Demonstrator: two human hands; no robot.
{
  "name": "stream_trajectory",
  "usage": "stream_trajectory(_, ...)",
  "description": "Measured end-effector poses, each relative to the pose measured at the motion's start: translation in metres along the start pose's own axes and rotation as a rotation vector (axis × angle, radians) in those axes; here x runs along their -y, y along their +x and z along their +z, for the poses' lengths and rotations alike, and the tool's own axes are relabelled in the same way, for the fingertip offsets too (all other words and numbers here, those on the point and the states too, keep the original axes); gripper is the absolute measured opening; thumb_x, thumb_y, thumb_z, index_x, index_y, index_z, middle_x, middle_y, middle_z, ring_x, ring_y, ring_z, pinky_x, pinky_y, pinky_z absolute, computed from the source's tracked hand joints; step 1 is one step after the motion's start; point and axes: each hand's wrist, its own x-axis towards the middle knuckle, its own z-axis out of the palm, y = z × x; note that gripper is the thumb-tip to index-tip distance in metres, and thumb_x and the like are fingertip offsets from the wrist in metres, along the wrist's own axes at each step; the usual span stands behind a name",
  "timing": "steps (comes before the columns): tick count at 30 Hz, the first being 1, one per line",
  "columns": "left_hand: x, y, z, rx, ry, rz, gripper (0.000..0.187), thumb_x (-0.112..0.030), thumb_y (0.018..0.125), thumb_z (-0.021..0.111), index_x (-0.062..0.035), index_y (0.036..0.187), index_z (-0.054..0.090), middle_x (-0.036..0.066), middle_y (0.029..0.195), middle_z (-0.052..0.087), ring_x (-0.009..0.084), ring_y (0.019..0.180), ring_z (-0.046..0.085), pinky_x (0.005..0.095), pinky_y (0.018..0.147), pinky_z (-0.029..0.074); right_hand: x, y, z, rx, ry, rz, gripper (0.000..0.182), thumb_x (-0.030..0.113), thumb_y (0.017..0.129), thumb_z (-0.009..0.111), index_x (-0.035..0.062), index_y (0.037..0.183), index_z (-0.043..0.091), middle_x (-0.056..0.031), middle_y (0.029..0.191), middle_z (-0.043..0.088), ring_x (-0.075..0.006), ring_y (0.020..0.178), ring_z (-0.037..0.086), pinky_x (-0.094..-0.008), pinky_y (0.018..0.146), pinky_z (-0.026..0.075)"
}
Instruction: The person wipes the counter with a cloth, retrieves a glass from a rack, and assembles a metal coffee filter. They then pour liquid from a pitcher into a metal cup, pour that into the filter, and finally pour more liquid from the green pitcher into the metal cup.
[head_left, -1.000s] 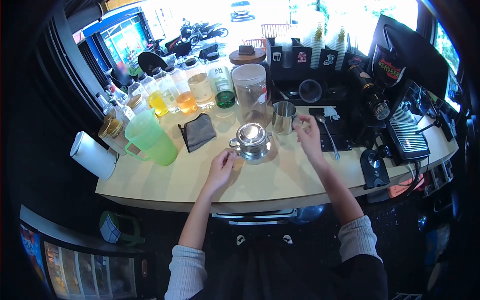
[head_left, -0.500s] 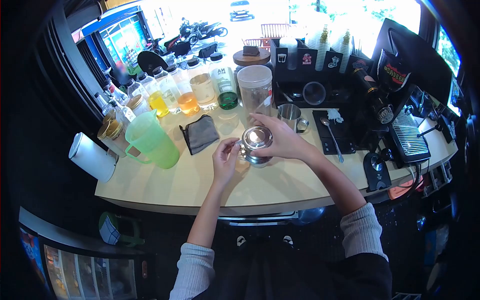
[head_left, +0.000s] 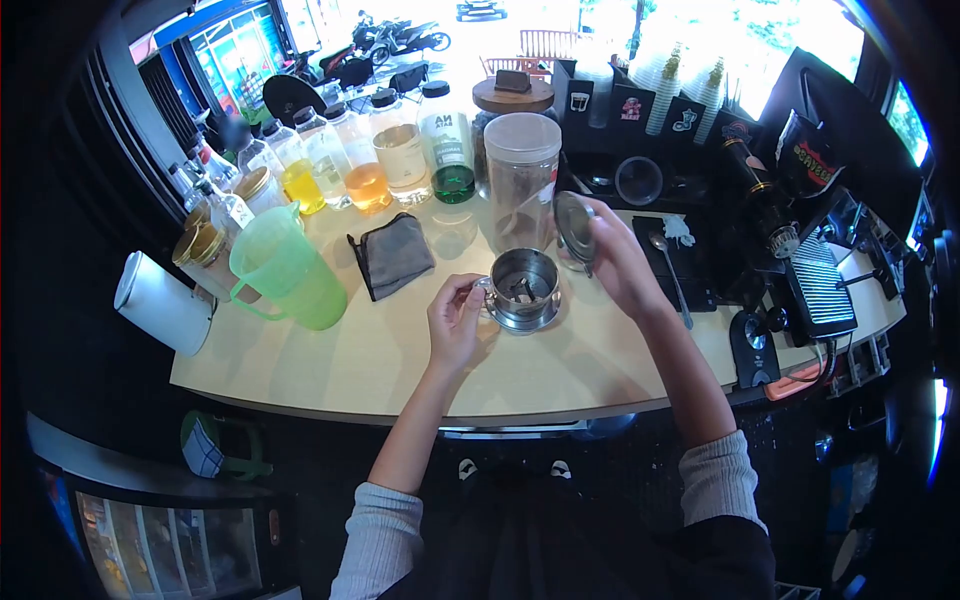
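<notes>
A small metal coffee drip filter (head_left: 525,287) with a wide flange stands upright near the middle of the counter, its top uncovered; an insert shows inside. What it rests on is mostly hidden. My left hand (head_left: 457,322) pinches the handle on its left side. Up and to the right, my right hand (head_left: 622,262) holds the round metal lid (head_left: 573,222) tilted on edge, apart from the filter. A steel pitcher behind the lid is mostly covered. Just behind the filter stands a tall clear plastic jar (head_left: 522,185) with a white cap.
A green jug (head_left: 290,270) and a dark folded cloth (head_left: 393,256) lie left on the counter (head_left: 400,370). Several bottles (head_left: 400,160) line the back. To the right are a spoon (head_left: 672,280) on a black mat, a coffee grinder (head_left: 765,210) and a drip tray (head_left: 822,285).
My right hand has lifted the lid off the drip filter and moved it up and right, exposing the inside. My left hand stays at the handle. The view has shifted slightly.
</notes>
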Motion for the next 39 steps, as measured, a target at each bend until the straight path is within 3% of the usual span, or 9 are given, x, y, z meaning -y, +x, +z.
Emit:
stream_trajectory(2,0.0,0.0,0.0,0.0,-0.002,-0.005,0.018,-0.014,0.09,0.056,0.002,0.097,0.057,0.004,0.088,0.058,0.0097,0.083,0.054,0.0237,0.077,0.043,-0.011,-0.008,-0.011,-0.065,0.48,0.235,0.044,0.035,0.094,0.04,0.0035,0.125,0.04,-0.0114,0.118,0.052,-0.0203,0.103,0.055,-0.0373,0.089,0.045)
stream_trajectory(3,0.0,0.0,0.0,0.002,-0.015,-0.009,0.018,-0.014,0.09,0.055,0.0019,0.097,0.057,0.004,0.088,0.058,0.0096,0.083,0.054,0.0237,0.077,0.043,-0.018,-0.012,-0.015,-0.105,0.487,0.287,0.049,0.042,0.097,0.029,0.004,0.125,0.039,-0.0127,0.12,0.052,-0.023,0.104,0.056,-0.0425,0.088,0.048)
stream_trajectory(10,-0.003,-0.002,0.001,0.012,-0.04,-0.018,0.018,-0.014,0.091,0.054,0.0017,0.098,0.056,0.004,0.088,0.058,0.0092,0.083,0.053,0.0233,0.077,0.042,-0.067,-0.043,-0.04,-0.107,0.549,0.605,0.049,0.041,0.097,0.025,0.0034,0.122,0.042,-0.0132,0.111,0.056,-0.0234,0.102,0.058,-0.042,0.083,0.053)
stream_trajectory(16,-0.002,0.001,-0.002,0.026,-0.064,-0.031,0.016,-0.013,0.092,0.052,0.0014,0.096,0.056,0.004,0.086,0.057,0.0083,0.08,0.053,0.0224,0.074,0.042,-0.063,-0.054,-0.048,0.003,0.128,0.633,0.053,0.047,0.092,0.039,0.0022,0.118,0.045,-0.0094,0.103,0.057,-0.0178,0.089,0.059,-0.0325,0.064,0.054)
stream_trajectory(20,-0.007,0.012,-0.011,0.15,0.023,-0.05,0.022,-0.019,0.094,0.046,-0.0005,0.085,0.054,0.001,0.078,0.054,0.0068,0.075,0.05,0.0229,0.071,0.041,-0.058,-0.058,-0.05,0.019,-0.141,0.582,0.055,0.047,0.088,0.049,-0.0005,0.116,0.046,-0.0103,0.098,0.055,-0.0154,0.081,0.057,-0.027,0.055,0.051)
stream_trajectory(30,-0.024,0.015,-0.004,0.234,0.12,-0.151,0.026,-0.022,0.095,0.043,-0.0021,0.08,0.052,0.001,0.073,0.052,0.0077,0.074,0.049,0.0229,0.07,0.04,-0.057,-0.062,-0.051,0.108,-0.349,0.564,0.049,0.035,0.087,0.053,-0.0053,0.115,0.05,-0.0139,0.098,0.056,-0.0175,0.08,0.057,-0.0259,0.056,0.053)
stream_trajectory(39,-0.035,0.005,-0.004,0.186,0.281,0.071,0.027,-0.021,0.094,0.045,0.0007,0.08,0.051,0.004,0.071,0.053,0.011,0.069,0.052,0.0253,0.068,0.042,-0.068,-0.066,-0.05,0.109,-0.284,0.497,0.034,0.009,0.084,0.05,-0.0056,0.114,0.052,-0.0131,0.095,0.059,-0.0164,0.078,0.06,-0.0264,0.059,0.054)
